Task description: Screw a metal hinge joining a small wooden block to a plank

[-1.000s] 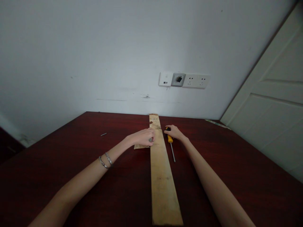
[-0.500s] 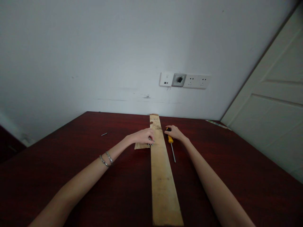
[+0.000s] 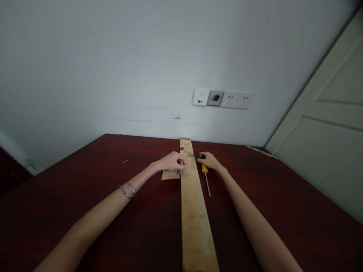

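A long pale wooden board [image 3: 195, 211] runs away from me down the middle of the table. Over its left edge, my left hand [image 3: 171, 161] has thumb and finger pinched together; anything between them is too small to make out. Just below those fingertips a small metal plate [image 3: 182, 172], perhaps a hinge, lies on the board's edge. A brownish flat piece [image 3: 169, 175] juts out to the left under that hand. To the right of the board, my right hand [image 3: 209, 160] grips the black and yellow handle of a screwdriver [image 3: 208, 184], its shaft pointing toward me.
On the dark red table [image 3: 85, 181], a small metal rod [image 3: 125, 161] lies at the left. A thin patterned strip [image 3: 262, 152] rests near the back right corner. Behind stands a white wall with sockets [image 3: 236, 100], and a white panelled door [image 3: 329, 124] is at the right.
My left fingers have risen slightly off the small metal plate, which now shows more. My right hand stays at the screwdriver handle. The view has shifted slightly.
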`<action>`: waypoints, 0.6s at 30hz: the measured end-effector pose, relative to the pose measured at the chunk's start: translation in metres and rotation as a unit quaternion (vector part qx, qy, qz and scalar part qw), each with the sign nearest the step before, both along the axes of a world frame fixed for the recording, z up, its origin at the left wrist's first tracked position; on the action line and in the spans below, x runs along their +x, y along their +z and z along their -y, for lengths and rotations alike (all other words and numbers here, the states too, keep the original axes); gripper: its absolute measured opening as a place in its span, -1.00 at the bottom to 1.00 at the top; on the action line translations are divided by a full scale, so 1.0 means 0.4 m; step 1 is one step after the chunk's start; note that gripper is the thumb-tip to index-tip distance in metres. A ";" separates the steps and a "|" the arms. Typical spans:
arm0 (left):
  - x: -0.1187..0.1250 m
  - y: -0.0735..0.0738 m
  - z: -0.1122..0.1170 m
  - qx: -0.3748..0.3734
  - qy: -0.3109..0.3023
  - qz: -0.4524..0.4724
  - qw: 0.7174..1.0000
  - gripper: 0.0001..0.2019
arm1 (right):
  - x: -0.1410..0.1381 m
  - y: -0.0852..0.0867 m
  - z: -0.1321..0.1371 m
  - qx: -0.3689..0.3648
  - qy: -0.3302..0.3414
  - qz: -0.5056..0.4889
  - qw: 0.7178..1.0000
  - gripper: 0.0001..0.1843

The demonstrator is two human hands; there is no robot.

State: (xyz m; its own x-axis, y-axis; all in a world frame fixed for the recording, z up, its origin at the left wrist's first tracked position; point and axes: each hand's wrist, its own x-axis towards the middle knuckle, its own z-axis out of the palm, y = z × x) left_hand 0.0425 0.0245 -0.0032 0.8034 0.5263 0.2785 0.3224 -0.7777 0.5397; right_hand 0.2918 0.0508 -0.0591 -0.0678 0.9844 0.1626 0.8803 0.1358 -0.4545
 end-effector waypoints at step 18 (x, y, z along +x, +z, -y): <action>-0.414 0.163 -0.138 0.089 0.327 -0.294 0.894 -0.80 | 0.000 -0.014 -0.001 0.031 0.014 -0.005 0.999 -0.45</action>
State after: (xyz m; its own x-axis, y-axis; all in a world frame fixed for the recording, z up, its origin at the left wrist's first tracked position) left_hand -0.1232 0.0799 0.0620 0.3754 0.9262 0.0355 0.9265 -0.3760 0.0141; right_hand 0.2917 0.0511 -0.0647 -0.0930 0.9701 0.2241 0.8710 0.1883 -0.4537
